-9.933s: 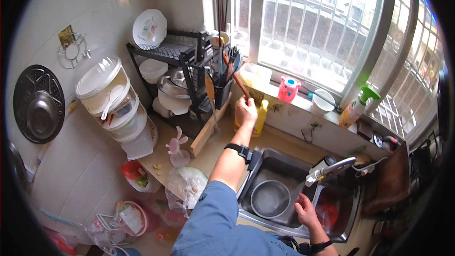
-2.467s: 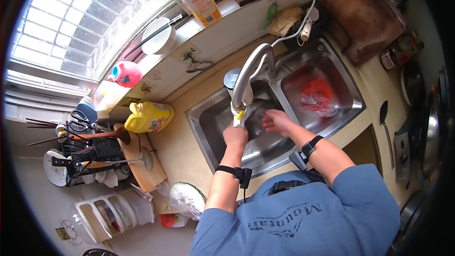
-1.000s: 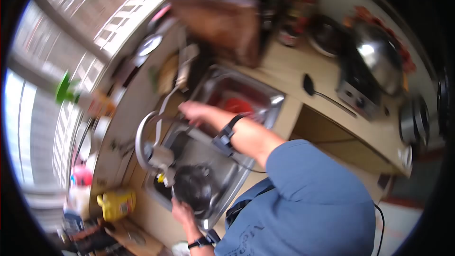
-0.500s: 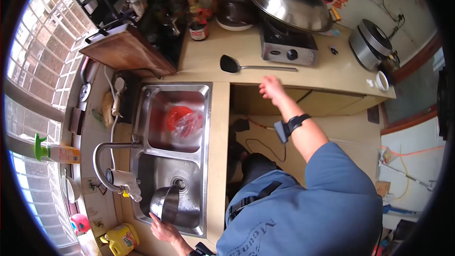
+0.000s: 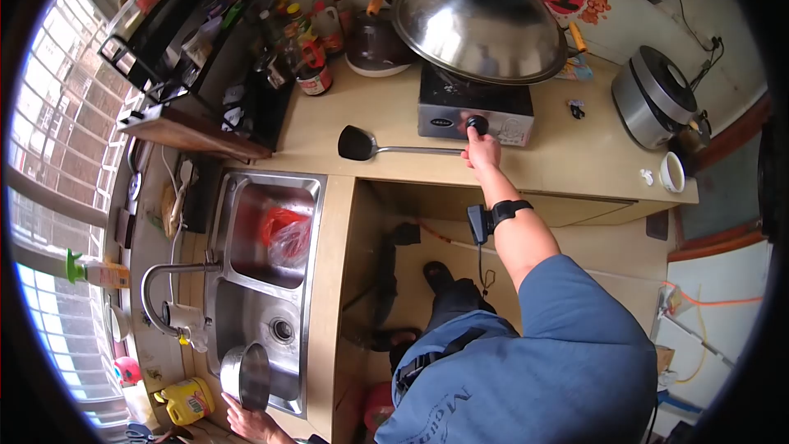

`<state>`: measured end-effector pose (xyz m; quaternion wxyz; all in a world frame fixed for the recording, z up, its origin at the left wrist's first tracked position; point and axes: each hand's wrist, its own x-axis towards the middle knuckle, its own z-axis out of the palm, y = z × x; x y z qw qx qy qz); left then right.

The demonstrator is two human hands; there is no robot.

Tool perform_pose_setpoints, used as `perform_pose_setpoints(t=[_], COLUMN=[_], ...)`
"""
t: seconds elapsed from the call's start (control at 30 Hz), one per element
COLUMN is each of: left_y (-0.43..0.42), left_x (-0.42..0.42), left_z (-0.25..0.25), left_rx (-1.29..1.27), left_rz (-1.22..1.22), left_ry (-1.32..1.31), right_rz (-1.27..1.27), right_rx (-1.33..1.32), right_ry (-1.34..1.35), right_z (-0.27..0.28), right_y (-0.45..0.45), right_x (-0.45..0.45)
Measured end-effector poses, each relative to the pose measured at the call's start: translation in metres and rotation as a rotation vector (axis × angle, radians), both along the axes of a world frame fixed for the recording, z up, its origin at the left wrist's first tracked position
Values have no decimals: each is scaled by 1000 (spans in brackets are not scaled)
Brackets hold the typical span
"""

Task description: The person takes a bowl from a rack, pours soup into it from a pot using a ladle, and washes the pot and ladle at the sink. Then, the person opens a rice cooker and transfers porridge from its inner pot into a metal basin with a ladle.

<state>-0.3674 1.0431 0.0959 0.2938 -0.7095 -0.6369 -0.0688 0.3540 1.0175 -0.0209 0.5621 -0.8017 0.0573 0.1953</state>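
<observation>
My right hand (image 5: 482, 150) has its fingers closed on the black knob (image 5: 477, 124) at the front of the gas stove (image 5: 511, 107). A wok with a domed metal lid (image 5: 485, 25) stands on that stove. Beside the hand, the black spatula (image 5: 358, 143) lies on the counter, its handle reaching toward my fingers. At the lower left my left hand (image 5: 249, 421) grips the rim of a metal bowl (image 5: 245, 374), which is tilted over the sink basin (image 5: 279, 308).
The faucet (image 5: 156, 279) arches over the sink. Red and clear plastic bags (image 5: 288, 234) lie in the other basin. Sauce bottles (image 5: 312, 74), a dark pot (image 5: 376, 49), a rice cooker (image 5: 655, 97) and a white bowl (image 5: 671, 172) stand along the counter.
My right hand has moved from the sink, across the open cabinet, to the stove knob. My left hand has taken hold of the bowl and tilted it. The view has swung toward the stove.
</observation>
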Motion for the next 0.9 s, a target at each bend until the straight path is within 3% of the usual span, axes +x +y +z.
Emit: perform_pose_setpoints(t=[0.1,0.2,0.3,0.43,0.57,0.7,0.9], left_y=[-20,-26,-33,-45,-72,-69,-50], left_x=[21,43,51,54,44,37,17], left_z=[17,27,41,50,53,65,42], left_rx=[8,38,62,85,74,26,250], left_rz=[3,8,15,31,61,-44,-298], left_ry=[16,12,22,19,15,35,120], right_rz=[-5,53,124,281,372,450,391], right_rx=[-2,-273,-401,-544,-527,-443,-637], right_ry=[-24,-220,-363,-502,-599,-547,-284], right_z=[-5,-20,19,26,23,22,-13], right_y=[-5,-8,-19,-27,-42,-94,-249], right_x=[5,18,2,3,1,-32,-77])
